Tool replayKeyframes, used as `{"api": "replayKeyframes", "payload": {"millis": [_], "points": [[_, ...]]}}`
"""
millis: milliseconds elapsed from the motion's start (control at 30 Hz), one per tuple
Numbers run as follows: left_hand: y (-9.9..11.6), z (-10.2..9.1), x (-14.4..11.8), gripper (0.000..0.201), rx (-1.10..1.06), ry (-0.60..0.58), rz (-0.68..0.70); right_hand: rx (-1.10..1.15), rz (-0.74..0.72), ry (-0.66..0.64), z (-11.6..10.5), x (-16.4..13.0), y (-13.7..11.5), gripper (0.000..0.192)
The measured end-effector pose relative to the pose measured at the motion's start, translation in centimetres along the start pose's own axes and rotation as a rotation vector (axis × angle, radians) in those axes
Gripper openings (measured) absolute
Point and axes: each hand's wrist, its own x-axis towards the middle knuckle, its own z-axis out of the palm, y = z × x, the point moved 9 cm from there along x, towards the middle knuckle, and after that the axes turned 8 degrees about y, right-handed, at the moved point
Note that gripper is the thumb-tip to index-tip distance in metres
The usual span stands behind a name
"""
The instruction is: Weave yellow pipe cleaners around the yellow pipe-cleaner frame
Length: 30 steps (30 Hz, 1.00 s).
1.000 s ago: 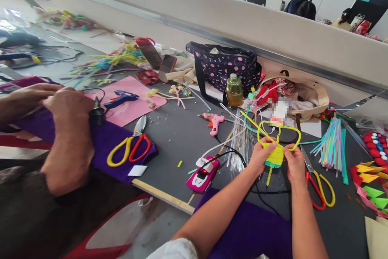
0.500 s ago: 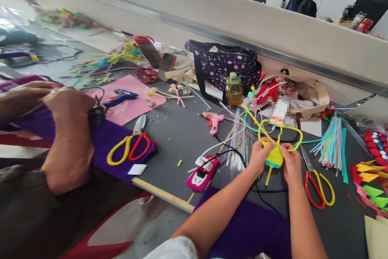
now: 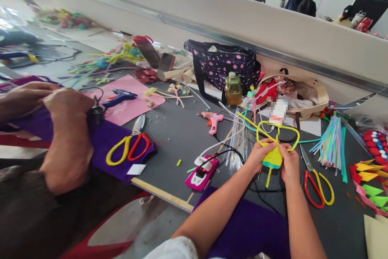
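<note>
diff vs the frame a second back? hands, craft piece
The right hand slid inward along the yellow pipe-cleaner piece, from its right loop to the wrapped middle, closing on the left hand. Both keep their grip. Scissors, pink glue gun and the co-worker's hands stayed put.

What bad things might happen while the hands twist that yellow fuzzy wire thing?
The right hand works close to the open scissors, so it might brush the blades. The black cable runs just under the yellow pipe-cleaner piece held by the left hand; the loose ends could snag it.
</note>
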Motion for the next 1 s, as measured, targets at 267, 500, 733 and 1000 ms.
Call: {"api": "replayKeyframes", "payload": {"millis": [267, 500, 733, 1000], "points": [[0.4, -0.6, 0.0, 0.033, 0.114, 0.081, 0.124, -0.491, -0.834, 0.427, -2.9, -3.1, -8.3, 0.038], [0.3, 0.9, -0.9, 0.022, 0.266, -0.005, 0.248, -0.791, -1.021, 0.068, 1.5, -4.9, -8.1, 0.026], [-0.5, -0.8, -0.3, 0.041, 0.093, 0.116, 0.077, -0.578, -0.974, 0.362, -2.1, -5.0, -9.4, 0.03], [-0.3, -0.7, -0.3, 0.04, 0.11, 0.118, 0.095, -0.591, -0.95, 0.453, -4.0, -3.6, -9.4, 0.046]]}}
